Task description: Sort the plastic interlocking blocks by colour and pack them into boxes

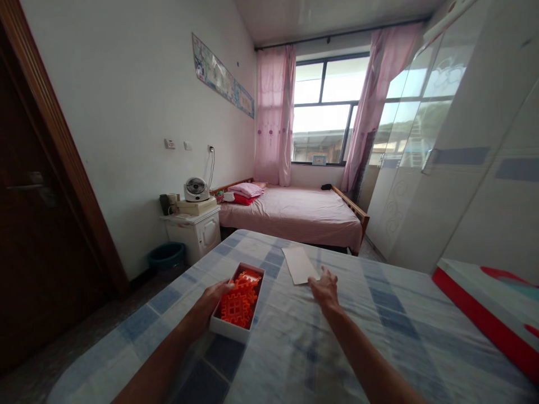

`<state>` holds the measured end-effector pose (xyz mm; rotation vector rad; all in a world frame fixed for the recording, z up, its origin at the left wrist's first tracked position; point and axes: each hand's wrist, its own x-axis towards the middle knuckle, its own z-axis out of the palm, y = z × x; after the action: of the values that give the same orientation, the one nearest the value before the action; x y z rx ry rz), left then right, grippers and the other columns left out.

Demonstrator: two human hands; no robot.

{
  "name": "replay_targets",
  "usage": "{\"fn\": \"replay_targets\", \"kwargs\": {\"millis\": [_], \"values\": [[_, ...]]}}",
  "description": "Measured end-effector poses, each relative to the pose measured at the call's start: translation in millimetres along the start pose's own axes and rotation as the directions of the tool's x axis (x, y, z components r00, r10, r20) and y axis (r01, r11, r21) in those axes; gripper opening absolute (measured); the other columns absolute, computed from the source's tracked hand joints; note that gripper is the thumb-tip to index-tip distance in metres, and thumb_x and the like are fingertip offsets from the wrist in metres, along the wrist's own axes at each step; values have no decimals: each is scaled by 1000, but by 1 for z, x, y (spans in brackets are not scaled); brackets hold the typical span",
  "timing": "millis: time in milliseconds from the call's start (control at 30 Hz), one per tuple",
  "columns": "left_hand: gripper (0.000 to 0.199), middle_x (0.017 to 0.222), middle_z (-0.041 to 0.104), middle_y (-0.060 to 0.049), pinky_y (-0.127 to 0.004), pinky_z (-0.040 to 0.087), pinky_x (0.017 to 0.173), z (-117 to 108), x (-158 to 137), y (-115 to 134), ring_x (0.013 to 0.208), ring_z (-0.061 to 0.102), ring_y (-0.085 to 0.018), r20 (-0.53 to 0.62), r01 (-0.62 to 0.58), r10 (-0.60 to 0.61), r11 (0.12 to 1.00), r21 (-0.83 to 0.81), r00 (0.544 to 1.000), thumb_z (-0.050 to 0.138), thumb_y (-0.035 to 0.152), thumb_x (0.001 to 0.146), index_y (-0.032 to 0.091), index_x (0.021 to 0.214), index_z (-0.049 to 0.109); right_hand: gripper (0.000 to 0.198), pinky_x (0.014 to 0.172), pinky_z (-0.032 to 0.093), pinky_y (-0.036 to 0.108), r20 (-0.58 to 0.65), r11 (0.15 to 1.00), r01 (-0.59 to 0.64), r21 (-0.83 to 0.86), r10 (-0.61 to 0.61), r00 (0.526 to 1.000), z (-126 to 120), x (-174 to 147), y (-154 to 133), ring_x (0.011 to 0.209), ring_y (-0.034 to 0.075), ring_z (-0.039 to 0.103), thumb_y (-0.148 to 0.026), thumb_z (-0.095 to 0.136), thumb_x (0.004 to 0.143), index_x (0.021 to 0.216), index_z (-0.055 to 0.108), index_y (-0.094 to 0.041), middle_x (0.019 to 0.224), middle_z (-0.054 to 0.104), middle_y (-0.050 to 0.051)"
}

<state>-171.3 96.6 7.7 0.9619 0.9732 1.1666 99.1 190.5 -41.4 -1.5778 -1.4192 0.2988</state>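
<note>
My left hand grips the left side of a white open-topped box, its thumb over the rim and its other fingers mostly hidden. Orange interlocking plastic pieces with notched edges fill the box in a loose heap. To the right, a flat white rectangular lid or card lies on the table. At its near right corner is my right hand, fingers apart and slightly bent. The thumb tip meets the lid's edge; I cannot tell whether it presses on it.
A blue and white checked cloth covers the table. A large white and red box stands at the right edge. Beyond are a pink-covered bed, a white cabinet with a small fan, and a dark green bin.
</note>
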Motion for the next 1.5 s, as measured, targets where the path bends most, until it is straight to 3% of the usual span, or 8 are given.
{"fn": "replay_targets", "kwargs": {"millis": [267,467,667,800,933,1100,1300,1500], "values": [[46,98,69,-10,-37,53,78,-9,5,-1,88,66,-25,-1,29,-29,999,28,1000,62,35,76,13,116,53,36,92,38,43,366,956,178,-233,-83,927,-6,-24,-16,115,28,47,-25,52,77,111,61,-17,123,53,12],[60,102,68,-8,-33,53,73,-27,7,21,88,65,-25,-241,38,54,931,364,969,67,42,70,17,122,51,40,97,35,44,440,922,281,-267,-142,887,-35,-62,-22,124,25,38,-20,50,80,120,54,-18,136,41,13],[56,123,56,-11,-32,42,91,-24,5,35,110,55,-27,-187,15,418,382,924,889,59,46,72,15,118,56,36,99,38,39,400,920,354,-170,-264,878,-82,-103,-6,120,21,45,-20,46,80,114,57,-20,132,45,10],[49,125,54,-8,-30,40,91,6,0,22,110,53,-24,-40,22,471,44,999,881,53,41,77,19,121,53,35,100,38,38,397,936,321,-147,-241,886,-100,-116,-2,120,21,45,-24,45,80,113,57,-20,131,46,10],[53,120,56,-10,-32,40,90,28,-7,10,107,52,-25,80,-19,518,-123,992,851,54,42,77,17,125,49,36,100,39,38,389,939,315,-138,-241,889,-106,-128,1,120,21,45,-24,44,80,113,57,-19,131,46,11],[58,124,54,-12,-34,38,95,30,-20,11,113,49,-26,80,-37,494,-96,995,866,50,45,80,14,129,44,39,101,38,38,367,937,312,-156,-239,899,-105,-141,13,122,20,43,-21,41,80,115,56,-17,132,45,11],[61,122,57,-10,-33,42,93,12,-31,9,106,56,-23,4,-80,372,190,979,928,50,47,77,13,128,46,40,102,36,39,426,923,308,-229,-189,885,-109,-149,10,124,22,41,-15,41,80,116,57,-14,134,43,12],[76,134,45,-16,-40,31,104,7,-32,-19,124,40,-29,38,-88,331,138,987,943,54,52,72,8,132,40,40,104,34,39,482,895,327,-304,-152,863,-112,-150,3,125,24,39,-15,42,81,117,58,-13,135,42,13]]}}
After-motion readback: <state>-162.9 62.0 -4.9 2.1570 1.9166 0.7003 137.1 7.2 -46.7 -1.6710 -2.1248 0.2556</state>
